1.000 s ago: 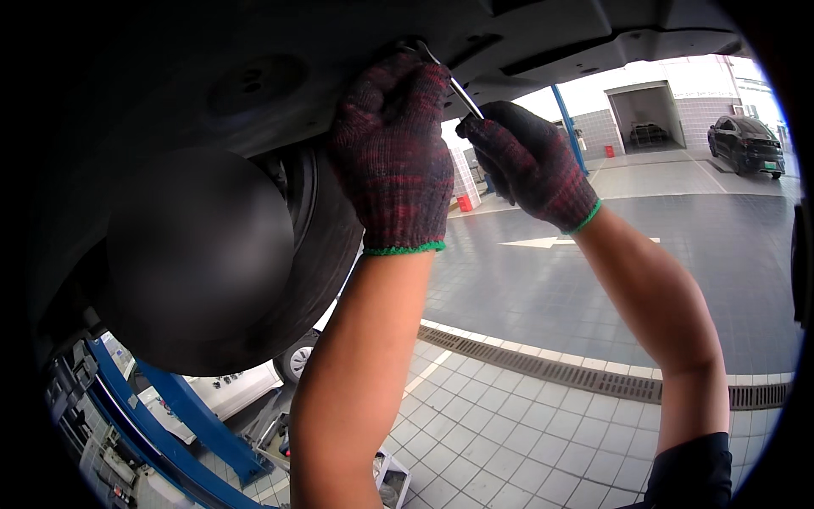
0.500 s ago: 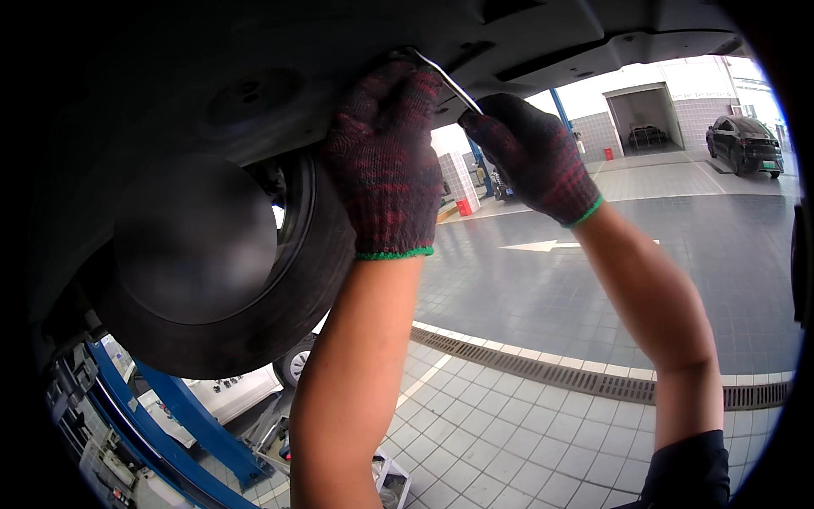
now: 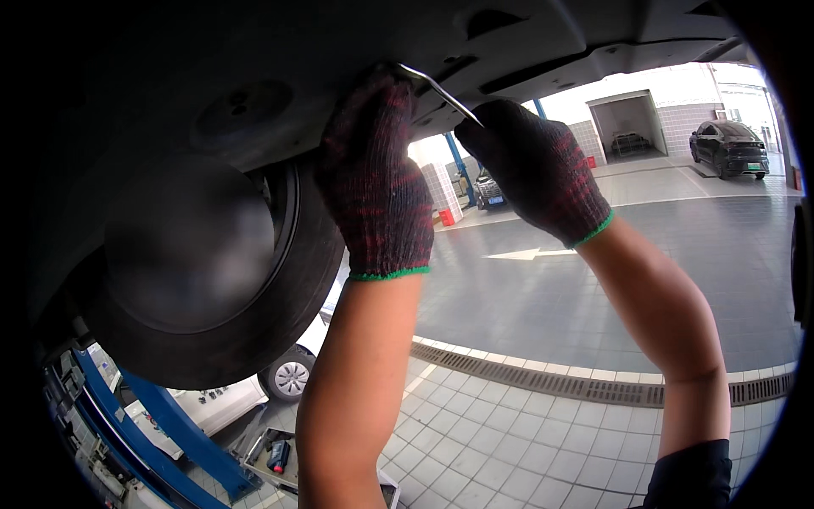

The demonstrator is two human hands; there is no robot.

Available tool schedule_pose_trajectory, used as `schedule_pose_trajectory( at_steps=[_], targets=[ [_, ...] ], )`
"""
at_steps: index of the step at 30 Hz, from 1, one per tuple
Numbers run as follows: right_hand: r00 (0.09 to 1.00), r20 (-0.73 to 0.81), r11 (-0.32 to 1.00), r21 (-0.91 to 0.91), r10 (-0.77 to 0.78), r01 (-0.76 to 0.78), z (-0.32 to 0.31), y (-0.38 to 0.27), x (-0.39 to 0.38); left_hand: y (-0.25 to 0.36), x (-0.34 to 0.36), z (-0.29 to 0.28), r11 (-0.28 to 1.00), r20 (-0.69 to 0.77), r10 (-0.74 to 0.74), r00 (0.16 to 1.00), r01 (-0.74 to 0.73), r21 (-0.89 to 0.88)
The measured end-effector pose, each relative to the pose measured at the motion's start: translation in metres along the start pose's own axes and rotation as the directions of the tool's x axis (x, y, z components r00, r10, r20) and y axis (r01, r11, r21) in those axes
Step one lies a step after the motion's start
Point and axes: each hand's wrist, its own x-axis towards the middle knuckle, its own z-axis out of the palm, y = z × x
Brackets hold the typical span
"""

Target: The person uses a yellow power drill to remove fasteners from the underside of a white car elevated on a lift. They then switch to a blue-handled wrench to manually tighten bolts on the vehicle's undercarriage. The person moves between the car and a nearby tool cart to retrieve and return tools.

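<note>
Overhead is the dark underbody [image 3: 339, 51] of a raised car. My right hand [image 3: 538, 170], in a black and dark red knit glove with a green cuff, is closed around the handle of a shiny bent wrench [image 3: 439, 92]. The wrench slants up and left toward a slot in the underbody panel. My left hand [image 3: 377, 178], gloved the same way, reaches up with its fingers together at the wrench's far end. That end, and whatever it bears on, is hidden by the fingers and shadow.
To the left hangs the car's tyre [image 3: 309, 280], close to my left forearm. A blue lift post [image 3: 174, 428] and a tool cart [image 3: 275, 462] stand below it. A white car [image 3: 254, 394] is behind these. A drain grate [image 3: 543, 378] crosses the tiled floor; a black car [image 3: 729, 148] is parked far right.
My left hand has turned at the wrench's end, its fingers now closer together. The wrench lies at a slightly flatter slant. The whole view has shifted a little, showing more of the cart.
</note>
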Motion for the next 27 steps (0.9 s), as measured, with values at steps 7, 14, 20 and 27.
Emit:
schedule_pose_trajectory(
  at_steps=[7,14,20,27],
  targets=[
    [0.998,0.064,0.998,-0.059,-0.028,0.032,-0.037,-0.004,0.017,0.005,0.004,-0.001,0.978,0.033,-0.096,0.995,0.1,-0.184],
    [0.981,0.16,0.952,-0.268,-0.106,0.146,-0.04,0.001,0.024,0.002,0.002,0.002,0.974,-0.01,-0.105,0.994,0.101,-0.202],
    [0.992,0.115,0.973,-0.218,-0.051,0.075,-0.055,-0.02,0.018,0.002,0.004,0.003,0.984,-0.037,-0.075,0.996,0.068,-0.165],
    [0.977,0.15,0.975,-0.136,-0.153,0.174,-0.054,0.009,0.027,-0.011,0.0,0.02,0.984,-0.096,0.047,0.994,-0.063,-0.169]
  ],
)
